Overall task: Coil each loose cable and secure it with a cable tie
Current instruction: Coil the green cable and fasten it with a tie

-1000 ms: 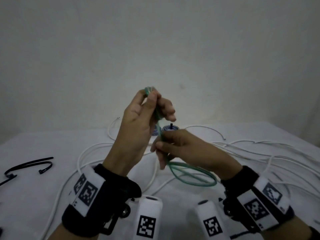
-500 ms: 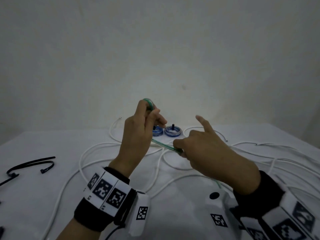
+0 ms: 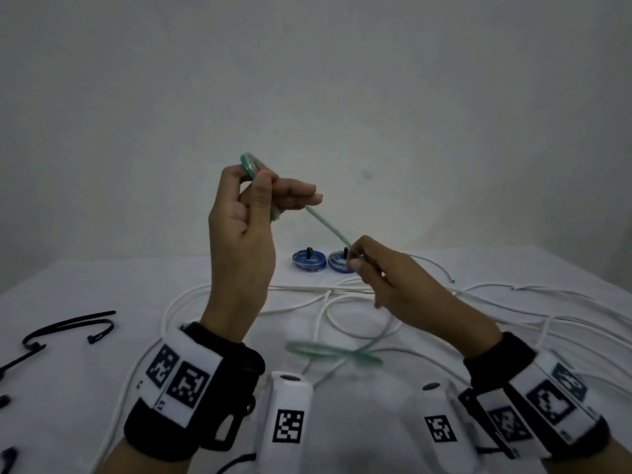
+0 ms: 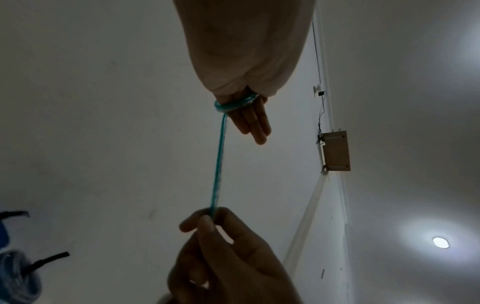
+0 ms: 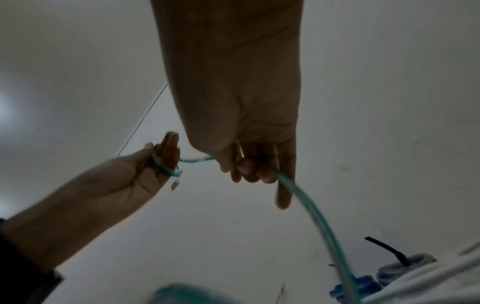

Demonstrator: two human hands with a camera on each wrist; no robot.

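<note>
Now the left hand (image 3: 244, 230) is up high, well above the surface (image 3: 102, 289), and its grip is curled round a small coil of the green cable (image 3: 326, 224): the turns sit looped over the fingers (image 4: 253, 119), which stick out straight through the ring and act as the former. Held up like that, the coil keeps its shape and the loose tail gets room to hang free.

Over to the right hand (image 3: 402, 285), lower and nearer the surface, its grip pinching the same green cable between thumb and fingertips (image 4: 205, 224). The stretch between the two hands runs straight and taut, which looks deliberate: tension lays each new turn snug on the last. Beyond that pinch the cable drops away to a slack loop on the surface, near the wrists, so there is more to wind yet, by my reading.

Back by the wall, two blue coils (image 3: 323, 263) sit side by side, each with a black tie end sticking up, so those look done. Spare black cable ties (image 3: 71, 328) lie well off to the left, ready for when this coil needs binding. Long white cables (image 3: 513, 302) sprawl loose across the surface, waiting their turn.
</note>
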